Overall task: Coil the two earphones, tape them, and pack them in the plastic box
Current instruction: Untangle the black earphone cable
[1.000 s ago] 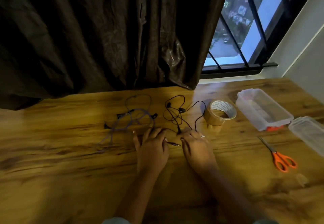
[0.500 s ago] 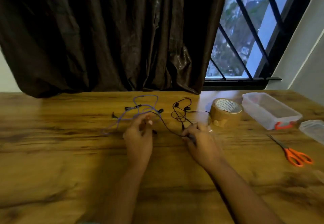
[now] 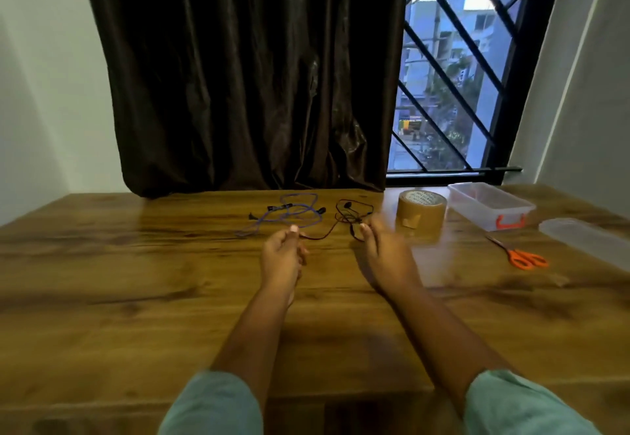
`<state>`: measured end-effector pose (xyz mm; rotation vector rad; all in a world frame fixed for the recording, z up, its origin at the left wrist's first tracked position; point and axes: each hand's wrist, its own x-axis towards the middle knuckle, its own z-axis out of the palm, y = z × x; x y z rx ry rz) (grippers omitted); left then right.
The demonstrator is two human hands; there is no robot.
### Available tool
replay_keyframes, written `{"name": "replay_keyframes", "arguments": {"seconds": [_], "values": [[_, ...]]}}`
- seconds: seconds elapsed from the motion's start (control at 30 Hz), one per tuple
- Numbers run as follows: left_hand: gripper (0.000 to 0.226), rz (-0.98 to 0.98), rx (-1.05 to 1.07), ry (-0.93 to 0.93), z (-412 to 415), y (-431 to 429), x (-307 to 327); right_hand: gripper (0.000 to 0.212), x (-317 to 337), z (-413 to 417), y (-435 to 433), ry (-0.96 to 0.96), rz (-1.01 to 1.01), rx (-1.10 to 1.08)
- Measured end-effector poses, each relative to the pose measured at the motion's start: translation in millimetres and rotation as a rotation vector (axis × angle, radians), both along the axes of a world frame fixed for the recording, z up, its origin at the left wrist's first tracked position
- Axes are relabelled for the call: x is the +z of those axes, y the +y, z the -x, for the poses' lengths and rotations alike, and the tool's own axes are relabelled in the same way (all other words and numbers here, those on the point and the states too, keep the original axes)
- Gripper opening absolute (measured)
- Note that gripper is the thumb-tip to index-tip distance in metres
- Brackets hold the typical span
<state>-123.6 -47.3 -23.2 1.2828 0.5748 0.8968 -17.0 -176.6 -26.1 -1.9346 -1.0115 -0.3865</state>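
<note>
You are barely started: your left hand [image 3: 283, 257] and right hand [image 3: 387, 254] pinch the black earphone [image 3: 351, 217] cord stretched between them, uncoiled. The purple earphone [image 3: 289, 215] lies loose far left; tape roll [image 3: 421, 211] and plastic box [image 3: 491, 204] wait right.

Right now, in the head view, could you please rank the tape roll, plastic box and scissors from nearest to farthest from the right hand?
From the right hand:
1. Tape roll, just right of the fingertips.
2. Scissors, farther right, nearer the person.
3. Plastic box, far right, by the window.
</note>
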Motion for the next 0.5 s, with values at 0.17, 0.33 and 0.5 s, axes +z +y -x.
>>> {"name": "replay_keyframes", "arguments": {"seconds": [0.17, 0.33, 0.5], "values": [[0.016, 0.118, -0.061, -0.051, -13.7, 5.5, 2.3, 0.018, 1.3, -9.4, 13.5, -0.125, 0.231, 0.051], [0.010, -0.047, -0.119, -0.058, -41.0, 13.3, 4.2, 0.019, -6.1, -34.0, 37.0, -0.192, 0.297, 0.056], [0.024, -0.442, -0.270, 0.140, -81.3, 22.7, -2.2, 0.021, -6.5, -58.1, 56.1, -0.167, 0.201, 0.128]]}}
